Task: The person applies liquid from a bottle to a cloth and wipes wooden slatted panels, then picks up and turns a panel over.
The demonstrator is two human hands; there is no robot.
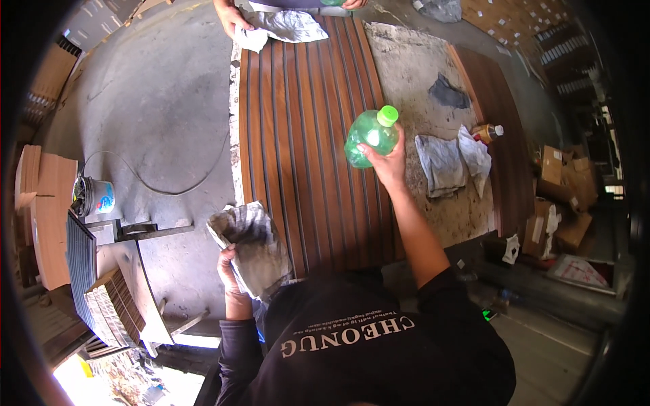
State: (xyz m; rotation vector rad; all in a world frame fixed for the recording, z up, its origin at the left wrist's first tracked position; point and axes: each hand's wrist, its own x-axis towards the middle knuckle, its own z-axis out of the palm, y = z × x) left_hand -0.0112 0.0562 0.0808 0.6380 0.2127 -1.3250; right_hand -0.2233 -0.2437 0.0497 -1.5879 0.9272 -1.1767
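My right hand (387,162) is closed around a green plastic bottle (369,139) with a bright green cap, held tilted above a slatted brown wood panel (318,155). A whitish, stained cloth (254,247) hangs from my left hand (231,271), which grips its left edge. The cloth partly covers the panel's near left edge. Dark grooves run lengthwise between the panel's slats. At the far end, a co-worker's hand (235,20) rests at another white cloth (288,26) lying over the panel; part of a second green bottle (332,3) shows there.
Right of the panel, a stained pale board (406,68) bears folded cloths (440,166), a dark grey rag (448,92) and a small white-capped bottle (489,133). Beyond it lies a plain brown panel (497,101). A bucket (101,197) stands on the floor at left, with cardboard boxes (562,172) far right.
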